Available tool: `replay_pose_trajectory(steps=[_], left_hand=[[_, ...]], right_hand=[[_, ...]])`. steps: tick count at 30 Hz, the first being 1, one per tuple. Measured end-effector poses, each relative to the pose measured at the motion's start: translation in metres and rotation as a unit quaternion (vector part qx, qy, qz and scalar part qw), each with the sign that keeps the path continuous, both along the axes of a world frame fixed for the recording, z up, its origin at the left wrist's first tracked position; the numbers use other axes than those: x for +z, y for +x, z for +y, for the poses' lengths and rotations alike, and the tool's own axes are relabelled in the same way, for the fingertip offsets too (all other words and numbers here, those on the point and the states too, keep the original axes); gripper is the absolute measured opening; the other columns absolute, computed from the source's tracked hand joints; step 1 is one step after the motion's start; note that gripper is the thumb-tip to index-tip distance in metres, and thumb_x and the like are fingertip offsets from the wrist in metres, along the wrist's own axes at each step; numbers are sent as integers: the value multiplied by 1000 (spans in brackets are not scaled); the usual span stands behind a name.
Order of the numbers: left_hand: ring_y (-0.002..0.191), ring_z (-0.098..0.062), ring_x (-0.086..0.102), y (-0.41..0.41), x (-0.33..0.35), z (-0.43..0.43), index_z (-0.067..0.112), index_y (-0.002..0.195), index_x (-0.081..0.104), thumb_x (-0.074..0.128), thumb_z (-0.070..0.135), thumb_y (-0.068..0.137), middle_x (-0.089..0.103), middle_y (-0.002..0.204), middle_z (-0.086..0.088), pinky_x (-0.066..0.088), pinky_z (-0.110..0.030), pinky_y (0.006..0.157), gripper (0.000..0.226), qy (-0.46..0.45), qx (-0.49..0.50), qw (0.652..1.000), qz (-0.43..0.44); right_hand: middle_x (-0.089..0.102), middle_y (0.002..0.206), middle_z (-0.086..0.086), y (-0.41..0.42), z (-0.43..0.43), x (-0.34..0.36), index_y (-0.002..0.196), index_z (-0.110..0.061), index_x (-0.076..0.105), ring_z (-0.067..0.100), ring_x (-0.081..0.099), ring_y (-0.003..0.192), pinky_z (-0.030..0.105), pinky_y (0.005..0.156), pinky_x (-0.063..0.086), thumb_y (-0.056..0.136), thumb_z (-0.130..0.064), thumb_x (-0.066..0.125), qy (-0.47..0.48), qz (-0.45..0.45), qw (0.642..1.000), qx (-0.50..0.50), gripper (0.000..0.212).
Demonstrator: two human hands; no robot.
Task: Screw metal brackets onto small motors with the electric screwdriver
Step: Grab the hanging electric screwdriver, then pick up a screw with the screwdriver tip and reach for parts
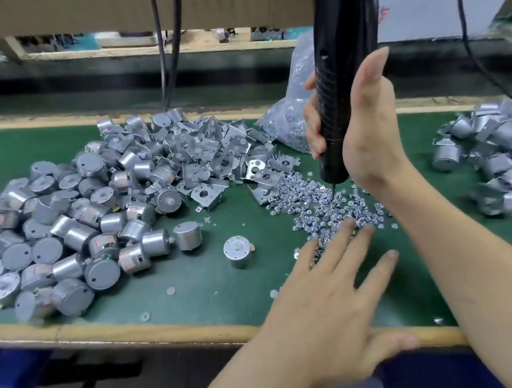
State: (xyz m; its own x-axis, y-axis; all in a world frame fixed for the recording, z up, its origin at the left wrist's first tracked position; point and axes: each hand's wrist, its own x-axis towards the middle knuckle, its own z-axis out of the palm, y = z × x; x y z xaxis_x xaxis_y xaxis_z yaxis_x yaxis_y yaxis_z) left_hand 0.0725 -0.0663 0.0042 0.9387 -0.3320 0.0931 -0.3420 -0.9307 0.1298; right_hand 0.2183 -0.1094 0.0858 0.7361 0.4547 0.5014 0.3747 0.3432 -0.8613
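Note:
My right hand [364, 124] grips the black electric screwdriver [339, 66], which hangs upright with its bit just above a spread of small screws [322, 199] on the green mat. With straight, spread fingers, my left hand [332, 287] lies flat at the near edge of the screws, fingertips touching them. One small round motor [238, 252] stands alone, left of that hand. A big heap of motors [61, 228] fills the left side. Loose metal brackets [208, 154] are piled behind it, toward the middle.
A clear bag of small metal parts [291, 119] leans behind the screwdriver. Motors with brackets on them [499, 159] are heaped at the right. Black cables [167, 44] hang down at the back. The bench's wooden front edge [136, 330] runs near me; a few washers [145, 316] lie loose.

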Motion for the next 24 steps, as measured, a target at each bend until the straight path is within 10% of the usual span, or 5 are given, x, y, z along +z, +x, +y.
replay_pose_trajectory(steps=[3,24], left_hand=[[150,-25,-16,23,-10,0,20,157,9,21,69,95,-6,165,-7,-1,-55,119,81,32,1,998,45],[144,-21,-34,39,-9,46,15,153,-21,3,78,86,-34,157,0,-4,-57,119,95,42,179,978,100]], right_hand=[[51,57,-4,-1,-1,1,89,-18,56,16,46,42,29,44,41,74,-87,39,2,-5,1000,2,73],[52,57,-5,-4,7,-6,86,-26,59,18,45,42,30,45,39,74,-87,39,30,-6,999,-32,65]])
